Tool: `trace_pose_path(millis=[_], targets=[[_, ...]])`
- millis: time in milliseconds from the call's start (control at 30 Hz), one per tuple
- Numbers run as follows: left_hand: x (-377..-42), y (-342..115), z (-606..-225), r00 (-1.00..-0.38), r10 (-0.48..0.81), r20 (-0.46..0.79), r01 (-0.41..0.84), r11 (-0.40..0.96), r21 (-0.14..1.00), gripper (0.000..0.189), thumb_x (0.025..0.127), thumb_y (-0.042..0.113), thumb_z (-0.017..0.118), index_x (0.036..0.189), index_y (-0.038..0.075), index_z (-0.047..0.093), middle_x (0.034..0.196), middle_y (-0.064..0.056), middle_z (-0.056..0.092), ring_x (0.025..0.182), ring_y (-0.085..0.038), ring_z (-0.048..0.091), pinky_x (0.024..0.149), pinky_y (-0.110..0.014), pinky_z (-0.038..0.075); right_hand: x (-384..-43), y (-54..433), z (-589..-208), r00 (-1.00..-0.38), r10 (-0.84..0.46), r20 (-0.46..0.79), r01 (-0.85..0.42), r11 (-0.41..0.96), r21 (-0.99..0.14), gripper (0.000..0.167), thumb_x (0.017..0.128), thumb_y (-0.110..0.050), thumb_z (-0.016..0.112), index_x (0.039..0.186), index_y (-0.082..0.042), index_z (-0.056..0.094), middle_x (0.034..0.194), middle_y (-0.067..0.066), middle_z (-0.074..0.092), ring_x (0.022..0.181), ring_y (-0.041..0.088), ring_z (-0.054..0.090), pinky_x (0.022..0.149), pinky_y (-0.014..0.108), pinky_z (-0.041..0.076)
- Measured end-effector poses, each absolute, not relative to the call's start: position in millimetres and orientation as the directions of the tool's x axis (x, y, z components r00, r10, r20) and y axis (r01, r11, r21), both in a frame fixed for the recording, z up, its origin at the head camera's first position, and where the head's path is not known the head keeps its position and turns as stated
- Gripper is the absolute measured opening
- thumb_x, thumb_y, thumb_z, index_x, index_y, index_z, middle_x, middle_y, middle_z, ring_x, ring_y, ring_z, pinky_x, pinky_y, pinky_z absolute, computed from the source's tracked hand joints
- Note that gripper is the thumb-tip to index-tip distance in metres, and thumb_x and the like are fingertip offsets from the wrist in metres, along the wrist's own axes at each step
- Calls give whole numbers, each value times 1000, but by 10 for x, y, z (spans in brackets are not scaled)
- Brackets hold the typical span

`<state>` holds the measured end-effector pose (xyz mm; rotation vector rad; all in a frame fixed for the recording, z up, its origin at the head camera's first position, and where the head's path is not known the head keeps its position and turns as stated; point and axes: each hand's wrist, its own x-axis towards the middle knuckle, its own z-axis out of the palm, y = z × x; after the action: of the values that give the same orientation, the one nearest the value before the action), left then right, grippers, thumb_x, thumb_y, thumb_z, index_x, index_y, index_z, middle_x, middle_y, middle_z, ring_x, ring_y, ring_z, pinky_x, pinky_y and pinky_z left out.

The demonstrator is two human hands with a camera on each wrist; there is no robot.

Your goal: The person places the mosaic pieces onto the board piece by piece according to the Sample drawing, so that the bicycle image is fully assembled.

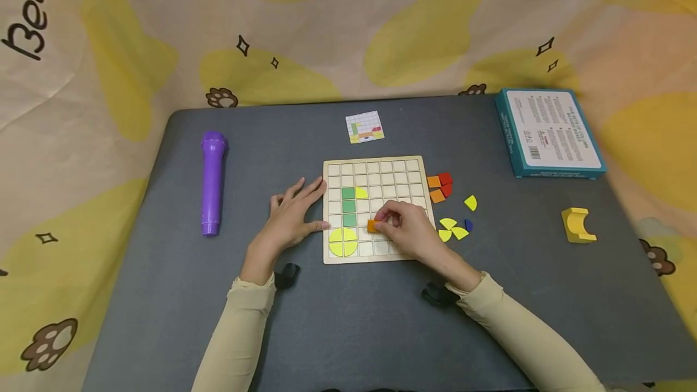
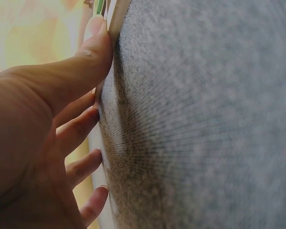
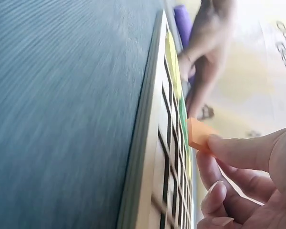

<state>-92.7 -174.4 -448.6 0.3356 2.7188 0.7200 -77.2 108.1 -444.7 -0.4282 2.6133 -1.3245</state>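
Note:
A wooden grid board (image 1: 373,161) lies on the dark table. My right hand (image 1: 405,228) pinches an orange square tile (image 1: 372,226) between thumb and fingers over the board's lower middle; the right wrist view shows the tile (image 3: 199,134) close to the grid. My left hand (image 1: 291,216) has its fingers spread, with thumb and fingertips at the board's left edge; in the left wrist view the thumb (image 2: 93,47) touches that edge. Green squares (image 1: 348,206) form a column on the board. Yellow quarter-circles make a circle (image 1: 343,242) at lower left, and another yellow quarter (image 1: 361,192) sits higher.
Right of the board lie orange tiles (image 1: 437,196), red pieces (image 1: 446,179), several yellow quarters (image 1: 460,233) and a blue piece (image 1: 468,225). A pattern card (image 1: 365,127) lies behind. Further out are a purple microphone-shaped object (image 1: 212,183), a teal box (image 1: 552,132) and a yellow curved block (image 1: 577,225).

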Motion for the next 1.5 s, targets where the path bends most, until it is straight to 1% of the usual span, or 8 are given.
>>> trace_pose_path(millis=[167, 367, 500, 667, 967, 1267, 1400, 1500], targets=[[-928, -1737, -4472, -924, 301, -236, 144, 846, 513, 96, 91, 35, 84, 169, 21, 30, 178, 1, 22, 166, -35, 12, 115, -64, 18, -786, 923, -4462, -923, -376, -83, -176, 603, -778, 6, 93, -12, 83, 91, -13, 78, 75, -2, 64, 69, 13, 52, 64, 28, 41], [-934, -1747, -4482, -926, 293, -237, 138, 849, 510, 96, 91, 36, 84, 169, 22, 31, 178, 2, 23, 166, -34, 12, 115, -63, 18, -793, 868, -4475, -916, -398, -46, -261, 681, -684, 9, 88, -13, 88, 84, -17, 80, 88, -1, 67, 85, 17, 54, 74, 33, 44], [-936, -1750, -4491, -925, 293, -242, 133, 847, 515, 95, 92, 37, 83, 169, 23, 31, 178, 3, 23, 167, -33, 11, 115, -62, 17, -804, 863, -4453, -919, -389, -64, -253, 706, -661, 14, 88, -14, 88, 81, -18, 77, 93, 0, 66, 90, 19, 56, 76, 35, 47], [-935, -1742, -4494, -925, 296, -238, 136, 844, 519, 95, 92, 37, 84, 169, 23, 31, 178, 3, 23, 167, -33, 11, 115, -63, 16, -882, 988, -4438, -936, -339, -90, -197, 719, -667, 13, 88, -15, 87, 93, -14, 76, 95, 3, 66, 92, 21, 57, 79, 35, 47], [-929, -1746, -4486, -925, 300, -234, 139, 840, 525, 95, 92, 35, 83, 169, 22, 30, 178, 3, 23, 167, -33, 11, 116, -64, 15, -1059, 1554, -4420, -972, -204, -119, -55, 688, -724, 20, 92, -10, 80, 110, -4, 76, 102, 15, 63, 91, 28, 54, 79, 36, 41], [-935, -1744, -4493, -923, 301, -239, 142, 845, 516, 95, 92, 37, 83, 169, 22, 30, 178, 3, 22, 167, -34, 11, 116, -64, 15, -1095, 1966, -4383, -984, -154, -90, -54, 737, -674, 28, 93, 2, 78, 121, 1, 74, 124, 23, 67, 106, 39, 60, 91, 50, 47], [-936, -1745, -4490, -923, 299, -242, 141, 849, 510, 95, 92, 37, 82, 170, 22, 29, 179, 3, 21, 166, -34, 11, 116, -64, 16, -1119, 2033, -4415, -984, -151, -96, -50, 744, -667, 29, 93, 2, 78, 122, 1, 74, 125, 23, 67, 104, 37, 59, 88, 47, 47], [-940, -1740, -4492, -923, 298, -244, 140, 850, 508, 95, 92, 37, 82, 170, 22, 29, 179, 3, 21, 167, -34, 11, 115, -64, 16, -1143, 2043, -4463, -983, -158, -90, -58, 741, -669, 27, 93, 1, 78, 121, 0, 75, 119, 22, 66, 100, 35, 59, 85, 43, 46]])
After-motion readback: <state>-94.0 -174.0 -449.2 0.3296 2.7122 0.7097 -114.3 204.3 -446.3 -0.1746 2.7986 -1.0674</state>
